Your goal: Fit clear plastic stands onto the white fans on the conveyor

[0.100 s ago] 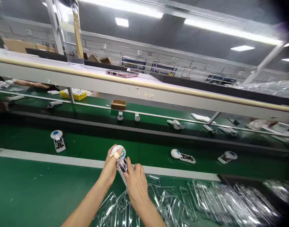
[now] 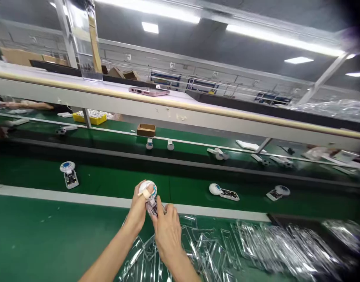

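Head view: our left hand [image 2: 139, 211] grips the round white head of a small white handheld device with blue ring [image 2: 149, 194], held just above the white strip at the green belt edge [image 2: 65, 197]. Our right hand [image 2: 167, 231] pinches its lower body, fingers closed on it. Clear plastic trays [image 2: 256, 243] lie under and right of our wrists. Similar white devices [image 2: 224, 192] sit on the belt beyond.

No text, label, brand or number can be read anywhere. The blue-and-white boards [image 2: 166, 78] on the far wall and the round faces of the white devices [image 2: 68, 174] on the belt are too blurred.
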A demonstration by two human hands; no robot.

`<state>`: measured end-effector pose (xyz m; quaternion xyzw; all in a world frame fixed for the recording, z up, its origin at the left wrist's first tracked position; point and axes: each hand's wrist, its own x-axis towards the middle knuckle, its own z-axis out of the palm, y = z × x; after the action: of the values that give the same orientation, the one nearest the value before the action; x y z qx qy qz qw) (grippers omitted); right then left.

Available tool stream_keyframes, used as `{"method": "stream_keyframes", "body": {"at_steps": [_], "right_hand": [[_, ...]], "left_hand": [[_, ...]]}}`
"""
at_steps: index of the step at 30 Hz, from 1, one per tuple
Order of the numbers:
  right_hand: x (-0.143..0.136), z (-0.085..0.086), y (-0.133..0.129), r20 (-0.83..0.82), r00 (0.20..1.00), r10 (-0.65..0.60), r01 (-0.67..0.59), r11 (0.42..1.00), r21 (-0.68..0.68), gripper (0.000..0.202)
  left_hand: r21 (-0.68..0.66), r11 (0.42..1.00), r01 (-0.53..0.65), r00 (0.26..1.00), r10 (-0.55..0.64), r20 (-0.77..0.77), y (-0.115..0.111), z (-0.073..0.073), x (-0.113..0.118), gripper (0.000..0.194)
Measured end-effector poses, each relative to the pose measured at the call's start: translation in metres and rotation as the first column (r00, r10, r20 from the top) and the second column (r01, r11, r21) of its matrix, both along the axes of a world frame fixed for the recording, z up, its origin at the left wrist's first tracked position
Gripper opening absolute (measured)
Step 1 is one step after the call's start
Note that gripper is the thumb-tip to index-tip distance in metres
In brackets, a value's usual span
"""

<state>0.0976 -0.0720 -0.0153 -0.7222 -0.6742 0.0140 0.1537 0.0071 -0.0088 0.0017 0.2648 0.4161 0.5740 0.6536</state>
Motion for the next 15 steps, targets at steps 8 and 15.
{"method": "stream_keyframes", "body": {"at_steps": [8, 15], "right_hand": [[0.027, -0.022, -0.019, -0.376, 0.923, 0.082, -0.083, 0.996, 0.015, 0.057], [0.062, -0.002, -0.047, -0.454, 0.873, 0.18, -0.17, 0.983, 0.063, 0.061]], "left_hand": [[-0.036, 0.999, -0.03, 0.999, 0.031, 0.036, -0.015, 0.019, 0.016, 0.065], [-0.129, 0.933, 0.336, 0.941, -0.339, 0.001, -0.048, -0.012, 0.031, 0.062]]}}
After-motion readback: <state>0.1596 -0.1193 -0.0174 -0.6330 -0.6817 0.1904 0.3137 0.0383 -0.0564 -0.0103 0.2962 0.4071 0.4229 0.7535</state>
